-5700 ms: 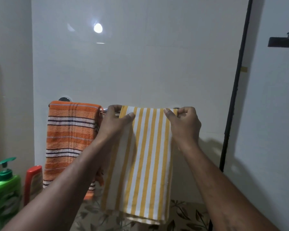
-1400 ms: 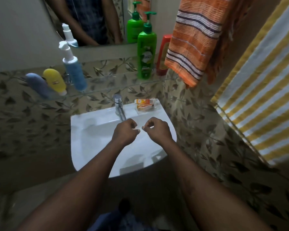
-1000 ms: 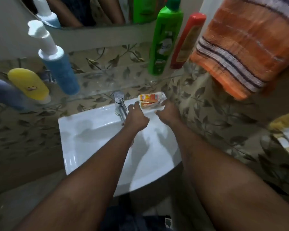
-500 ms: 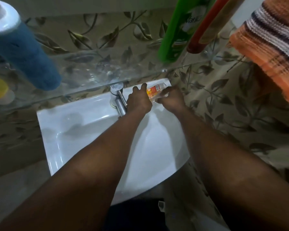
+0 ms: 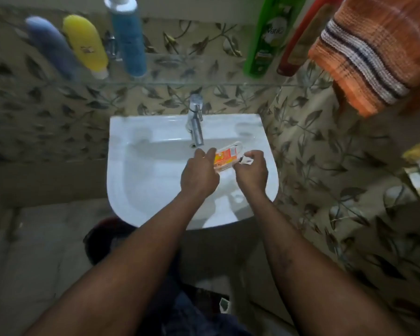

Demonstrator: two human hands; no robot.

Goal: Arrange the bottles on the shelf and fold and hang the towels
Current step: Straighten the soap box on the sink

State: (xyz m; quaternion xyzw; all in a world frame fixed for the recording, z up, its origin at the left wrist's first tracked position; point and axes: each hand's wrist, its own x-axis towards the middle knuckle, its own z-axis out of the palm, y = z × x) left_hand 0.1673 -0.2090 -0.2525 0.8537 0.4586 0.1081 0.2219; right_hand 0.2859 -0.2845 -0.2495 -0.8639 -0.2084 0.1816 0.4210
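Here the left hand [image 5: 199, 177] curls round a small orange-labelled bottle [image 5: 226, 157] while the right hand [image 5: 252, 171] pinches its white cap end, above the sink's [image 5: 118, 170] far right part, just right of the tap [image 5: 196, 128].

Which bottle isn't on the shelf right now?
The small orange-labelled bottle, held between left hand and right hand over the sink; the rest sit on the glass shelf.

Single head view — looks steeply down, close over sink [image 5: 131, 166], facing wall.
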